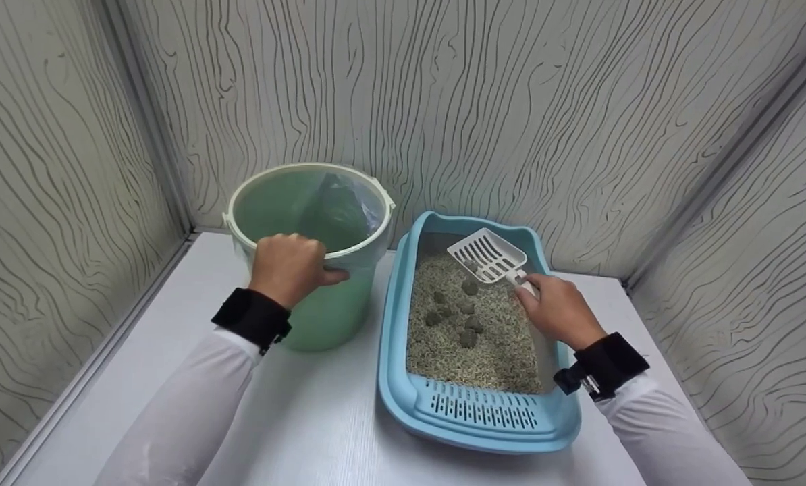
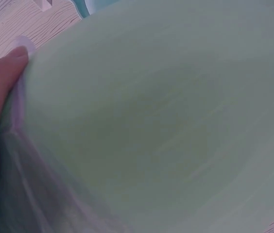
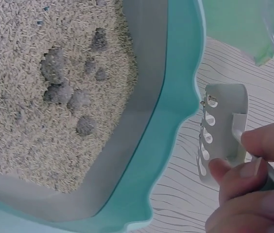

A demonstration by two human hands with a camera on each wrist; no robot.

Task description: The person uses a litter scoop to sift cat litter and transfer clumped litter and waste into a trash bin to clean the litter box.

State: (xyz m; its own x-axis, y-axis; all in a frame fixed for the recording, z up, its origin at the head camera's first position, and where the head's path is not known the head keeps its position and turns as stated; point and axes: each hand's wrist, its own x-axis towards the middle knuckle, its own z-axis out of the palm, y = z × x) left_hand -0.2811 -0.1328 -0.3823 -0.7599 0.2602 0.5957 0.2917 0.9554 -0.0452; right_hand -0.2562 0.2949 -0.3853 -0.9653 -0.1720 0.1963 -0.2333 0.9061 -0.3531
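Observation:
My left hand (image 1: 288, 266) grips the near rim of a green bin (image 1: 329, 314), its thumb over the outside. A clear plastic bag (image 1: 369, 202) lines the bin. With my right hand (image 1: 563, 310) I hold a white slotted litter scoop (image 1: 504, 251) by its handle, fingers curled round it. The scoop hangs over the far part of a blue litter box (image 1: 393, 364) in the head view, with a small greyish bit of litter at its slots. Several dark clumps (image 1: 468, 337) lie on the beige pellet litter (image 1: 491, 358); the right wrist view shows some of these clumps (image 3: 54, 65) too.
Bin and litter box stand side by side on a white table (image 1: 322, 418). A wood-grain panel (image 1: 443, 101) rises close behind them, with further panels at left and right. The box's front lip (image 1: 487, 432) is a slotted step.

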